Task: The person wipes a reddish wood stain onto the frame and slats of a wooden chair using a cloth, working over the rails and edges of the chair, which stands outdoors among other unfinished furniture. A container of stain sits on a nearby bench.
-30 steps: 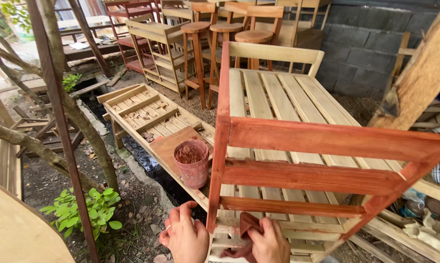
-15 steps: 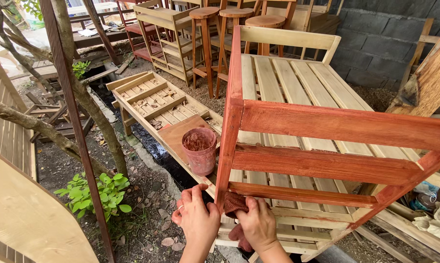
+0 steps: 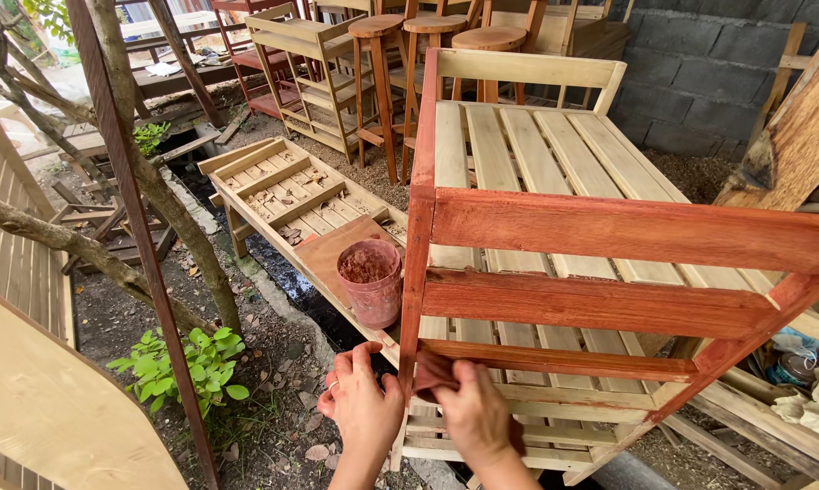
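- Left hand (image 3: 362, 408) at 6 o'clock, fingers spread and loosely curled, not gripping; fingertips touch the red-stained corner post (image 3: 416, 272) near its lower end.
- Right hand (image 3: 478, 413) just beside it, closed on a dark reddish rag (image 3: 433, 370), pressing it to the post where the lowest stained rail (image 3: 555, 360) joins.
- Stained frame (image 3: 627, 231) stands upright at centre, end of a pale slatted bench (image 3: 527, 150) running to 12 o'clock.
- Stain-smeared plastic cup (image 3: 370, 281) at 9 o'clock of the post, on a reddish board (image 3: 332, 249) near its edge, over a dark gap.
- Risk: a left elbow swing or a nudged board likely tips the cup; stain goes into the dirt.
- Risk: an overloaded rag could drip onto bare slats below, blotching them.
- Risk: the bare left fingers on fresh stain may leave prints.
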`<act>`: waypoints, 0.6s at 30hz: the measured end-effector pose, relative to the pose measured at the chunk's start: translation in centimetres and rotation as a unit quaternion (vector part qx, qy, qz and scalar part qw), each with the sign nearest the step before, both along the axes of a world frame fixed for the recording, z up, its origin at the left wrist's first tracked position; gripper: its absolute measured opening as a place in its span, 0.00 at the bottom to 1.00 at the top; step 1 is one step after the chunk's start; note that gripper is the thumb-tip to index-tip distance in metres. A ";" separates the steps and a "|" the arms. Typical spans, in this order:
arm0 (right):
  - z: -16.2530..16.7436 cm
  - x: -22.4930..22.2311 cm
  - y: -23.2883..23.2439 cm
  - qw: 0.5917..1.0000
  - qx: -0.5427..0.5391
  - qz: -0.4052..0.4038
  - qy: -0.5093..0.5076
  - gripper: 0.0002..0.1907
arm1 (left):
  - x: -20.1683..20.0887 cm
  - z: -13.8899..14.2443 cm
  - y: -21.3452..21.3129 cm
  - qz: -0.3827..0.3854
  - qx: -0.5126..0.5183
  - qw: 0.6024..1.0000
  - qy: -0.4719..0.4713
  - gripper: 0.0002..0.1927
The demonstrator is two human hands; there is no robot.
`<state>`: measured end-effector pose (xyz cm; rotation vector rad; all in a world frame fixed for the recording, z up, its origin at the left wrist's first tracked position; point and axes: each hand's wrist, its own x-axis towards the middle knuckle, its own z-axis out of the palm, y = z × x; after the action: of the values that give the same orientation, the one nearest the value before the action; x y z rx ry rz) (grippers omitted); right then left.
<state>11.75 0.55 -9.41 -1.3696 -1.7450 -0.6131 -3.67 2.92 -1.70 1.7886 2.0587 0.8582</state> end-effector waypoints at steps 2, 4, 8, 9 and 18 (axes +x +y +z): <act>0.2 -1.5 0.5 0.999 -0.031 0.024 -0.013 0.02 | -0.3 0.1 0.0 0.012 0.002 1.000 0.002 0.26; 0.3 -1.9 0.8 0.998 -0.048 0.015 -0.034 0.03 | -0.5 0.2 0.0 0.016 0.010 1.000 0.002 0.26; -0.4 -0.1 0.9 0.996 -0.047 0.002 -0.070 0.06 | -0.3 0.4 0.1 0.003 0.026 1.000 -0.011 0.26; -0.8 0.6 0.7 0.996 -0.049 -0.008 -0.071 0.07 | -0.2 0.4 0.0 -0.001 0.024 1.000 -0.017 0.26; -4.8 7.5 -1.5 0.987 -0.041 -0.146 -0.051 0.05 | 0.7 0.1 -0.6 -0.005 0.053 0.998 -0.039 0.28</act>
<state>19.25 -0.98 -14.20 -1.6964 -1.6772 -0.7889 -2.96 2.36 -1.64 1.7860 1.9881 1.0356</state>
